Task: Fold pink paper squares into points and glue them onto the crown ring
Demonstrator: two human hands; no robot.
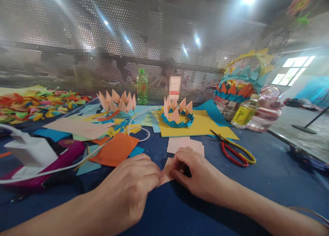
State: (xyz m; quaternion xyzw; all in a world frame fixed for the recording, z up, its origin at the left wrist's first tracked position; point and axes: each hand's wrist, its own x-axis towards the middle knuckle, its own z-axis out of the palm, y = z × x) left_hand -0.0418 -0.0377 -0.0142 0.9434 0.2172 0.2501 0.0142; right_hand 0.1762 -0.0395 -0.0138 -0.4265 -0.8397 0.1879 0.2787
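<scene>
The small peach paper [167, 170] sits between the person's two hands at the near side of the bench [159, 212], its visible strip slanting away and slightly rightward. The left hand [137, 183] pinches its left edge; the right hand [196, 171] pinches and hides its right side, also covering part of the pale pink sheets [177, 145] beyond. Both forearms are cut off.

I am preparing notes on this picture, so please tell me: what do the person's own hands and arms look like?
The left hand and the right hand are both ungloved, and the visible forearms show no sleeves. The right hand wears a thin ring; no ring is visible on the left.
</scene>
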